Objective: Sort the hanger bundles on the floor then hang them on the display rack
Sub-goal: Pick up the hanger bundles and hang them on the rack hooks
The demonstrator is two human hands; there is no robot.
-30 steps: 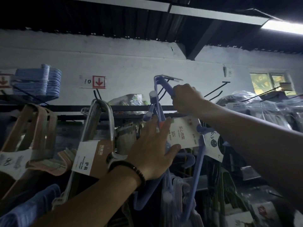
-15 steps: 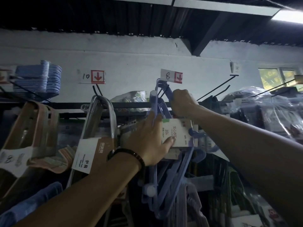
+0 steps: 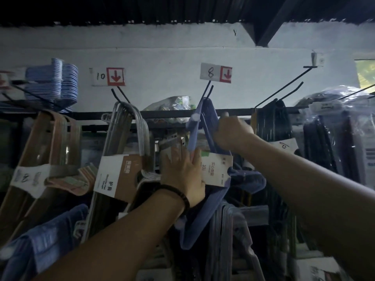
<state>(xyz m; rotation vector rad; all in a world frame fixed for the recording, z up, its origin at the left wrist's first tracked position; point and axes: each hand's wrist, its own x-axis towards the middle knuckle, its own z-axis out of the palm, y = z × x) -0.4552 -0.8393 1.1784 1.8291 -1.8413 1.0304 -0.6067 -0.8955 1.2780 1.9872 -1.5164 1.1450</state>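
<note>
Wall (image 3: 162, 55): pale, and it carries the sign marked 8, from which every place below is given.
Rack rail (image 3: 239, 112): black bar running left to right, just below the sign marked 8.
Wooden hanger bundle (image 3: 50, 142): far left of the sign marked 8 and lower, hanging tilted with a white band round it.
Silver hanger bundle (image 3: 125, 126): down and left of the sign marked 8, hanging with a brown and white card.
Blue hanger bundle (image 3: 194, 130): straight below the sign marked 8, with its hooks up at the peg. Whether they rest on the peg cannot be told.
Black hanger bundle (image 3: 272, 122): down and right of the sign marked 8, hanging at the rail.
Right hand (image 3: 231, 132): below and slightly right of the sign marked 8, fingers curled round the necks of the blue hanger bundle.
Left hand (image 3: 182, 175): well below the sign marked 8 and a little left, fingers straight and pressed together, flat against the blue hanger bundle.
Label card (image 3: 216, 170): wrapped round the blue hanger bundle well below the sign marked 8, touching the left hand's right side.
Sign marked 8 (image 3: 215, 75): white paper with a red arrow pointing down.
Sign marked 10 (image 3: 107, 77): left of the sign marked 8, at the same height.
Peg (image 3: 208, 90): thin black double prong just under the sign marked 8.
Bracelet (image 3: 178, 194): dark beads on the left wrist, far below the sign marked 8.
</note>
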